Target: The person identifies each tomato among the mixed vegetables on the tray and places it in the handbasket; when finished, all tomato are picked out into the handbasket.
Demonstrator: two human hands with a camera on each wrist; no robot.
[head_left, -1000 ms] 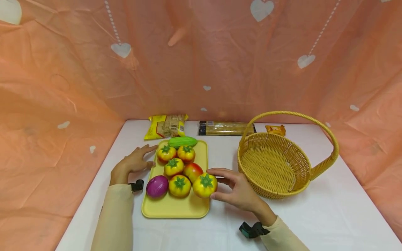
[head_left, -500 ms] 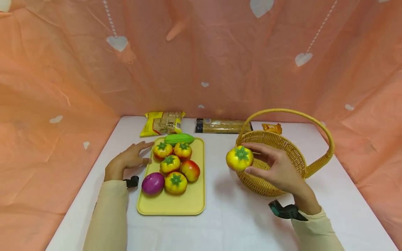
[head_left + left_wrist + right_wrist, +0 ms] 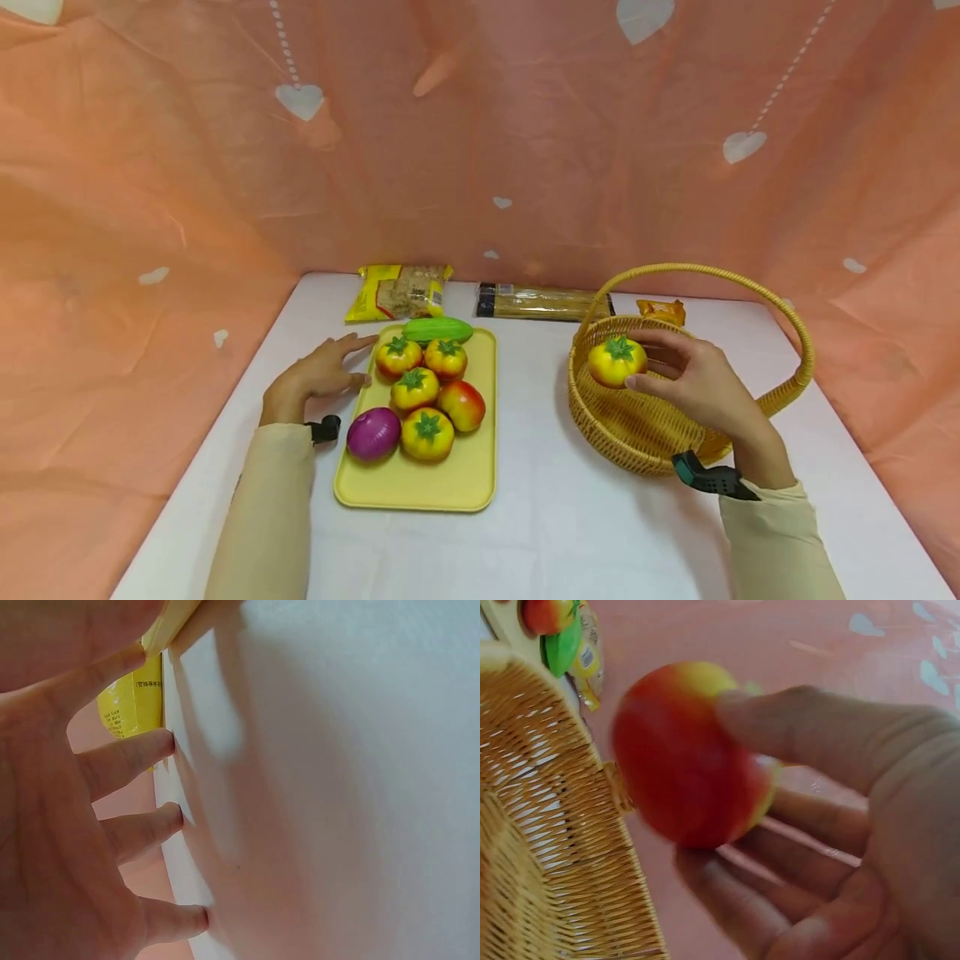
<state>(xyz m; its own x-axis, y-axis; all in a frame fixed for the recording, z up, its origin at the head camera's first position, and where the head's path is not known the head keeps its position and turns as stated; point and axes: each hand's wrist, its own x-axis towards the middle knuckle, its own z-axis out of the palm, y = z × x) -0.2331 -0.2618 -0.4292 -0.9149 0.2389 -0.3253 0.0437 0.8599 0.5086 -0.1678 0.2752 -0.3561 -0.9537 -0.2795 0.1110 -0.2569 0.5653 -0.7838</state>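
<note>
In the head view my right hand (image 3: 697,383) pinches a yellow toy tomato (image 3: 617,362) with a green leafy top, held above the basket (image 3: 581,408). Its red underside faces the right wrist camera, with the thumb on one side and fingertips on the other. My left hand (image 3: 318,375) lies at the left edge of the yellow tray (image 3: 412,492), fingers spread and fairly straight. On that tray lie several similar tomatoes (image 3: 427,433), a red-and-yellow fruit (image 3: 462,406), a purple onion (image 3: 373,434) and a green cucumber (image 3: 437,329).
Behind the tray stands a yellow bag (image 3: 401,292) of dry food. A long pack (image 3: 540,302) with black ends lies at the back middle, and a small orange packet (image 3: 662,312) behind the basket. The tall basket handle (image 3: 697,268) arches over it. White cloth covers the table (image 3: 570,533).
My right hand has lifted the tomato off the tray's right side and carried it rightward over the basket. The left hand has stayed by the tray's edge.
</note>
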